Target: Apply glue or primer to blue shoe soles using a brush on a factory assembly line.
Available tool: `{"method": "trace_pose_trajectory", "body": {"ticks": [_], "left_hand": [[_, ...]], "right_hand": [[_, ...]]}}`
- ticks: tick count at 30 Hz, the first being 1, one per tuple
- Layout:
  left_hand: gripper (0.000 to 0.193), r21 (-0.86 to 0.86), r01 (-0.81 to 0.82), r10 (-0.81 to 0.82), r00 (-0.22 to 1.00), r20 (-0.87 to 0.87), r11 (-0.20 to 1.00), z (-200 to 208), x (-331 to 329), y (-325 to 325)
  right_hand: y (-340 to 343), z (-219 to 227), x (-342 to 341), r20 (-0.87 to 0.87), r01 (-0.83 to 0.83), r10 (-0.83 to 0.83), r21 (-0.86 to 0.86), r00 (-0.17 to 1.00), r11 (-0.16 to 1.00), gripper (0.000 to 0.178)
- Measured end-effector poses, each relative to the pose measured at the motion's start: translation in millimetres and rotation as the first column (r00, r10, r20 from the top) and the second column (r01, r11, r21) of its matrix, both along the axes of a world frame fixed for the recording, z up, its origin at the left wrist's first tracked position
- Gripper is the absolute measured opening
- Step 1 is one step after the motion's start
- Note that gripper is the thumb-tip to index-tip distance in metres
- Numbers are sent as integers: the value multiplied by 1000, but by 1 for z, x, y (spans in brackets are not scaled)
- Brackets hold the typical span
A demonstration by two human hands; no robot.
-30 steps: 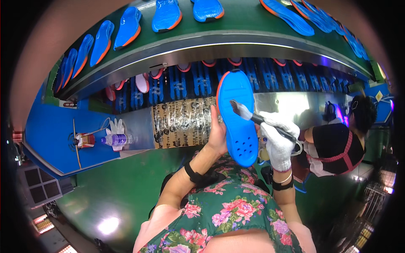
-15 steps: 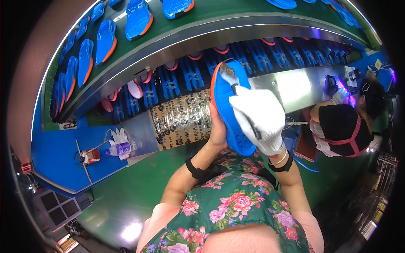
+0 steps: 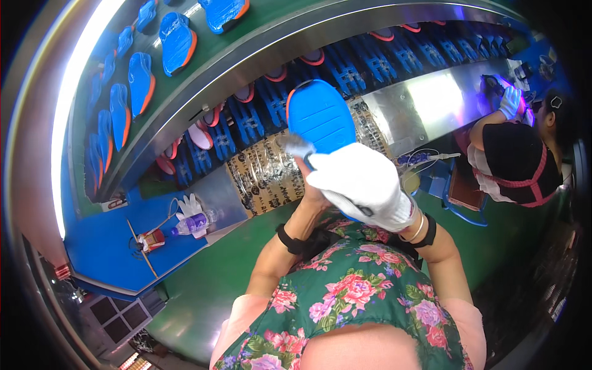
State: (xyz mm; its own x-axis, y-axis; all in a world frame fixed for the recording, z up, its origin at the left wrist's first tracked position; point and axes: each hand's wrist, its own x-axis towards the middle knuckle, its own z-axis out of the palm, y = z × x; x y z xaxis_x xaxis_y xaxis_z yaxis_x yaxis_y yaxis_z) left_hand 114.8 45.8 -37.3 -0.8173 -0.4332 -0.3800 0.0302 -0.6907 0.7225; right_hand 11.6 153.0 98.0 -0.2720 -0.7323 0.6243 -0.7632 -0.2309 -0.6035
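A blue shoe sole (image 3: 321, 118) with an orange rim stands up in front of my body, its ridged face toward me. My bare left hand (image 3: 313, 190) is closed around its left edge. In my right hand (image 3: 364, 184), which wears a white knit glove, is a brush (image 3: 297, 147) with a light metal band. Its bristles, blurred by motion, are at the left edge of the sole, close to my left fingers. The glove covers the lower half of the sole and most of the brush handle.
Blue soles lie on a green conveyor (image 3: 216, 58) above a lower rack of blue holders (image 3: 376, 61). Taped cardboard (image 3: 262, 176) covers part of the metal ledge. At left, a bottle (image 3: 192, 224), white glove (image 3: 189, 206) and red tin (image 3: 152, 240) rest on a blue table. A co-worker (image 3: 515, 157) sits at right.
The brush has swept from the toe area down to the sole's left edge. The sole has turned more squarely toward me. My view has shifted slightly.
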Motion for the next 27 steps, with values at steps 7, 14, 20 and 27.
{"method": "trace_pose_trajectory", "body": {"ticks": [7, 14, 20, 27], "left_hand": [[102, 640, 297, 265, 729, -631, 709, -2, -10, 2], [87, 241, -115, 153, 978, -144, 964, 20, -9, 0], [102, 87, 110, -94, 981, -172, 990, -22, 11, -16], [105, 183, -45, 70, 989, -129, 982, 34, -9, -12]], "right_hand": [[5, -3, -10, -41, 135, -136, -31, 990, 990, 33], [10, -12, -10, 229, 115, -91, -95, 969, 989, 25], [9, -16, 2, 64, 1, 1, -29, 998, 1000, 23], [16, -11, -5, 116, 88, -86, -13, 989, 996, 24]]}}
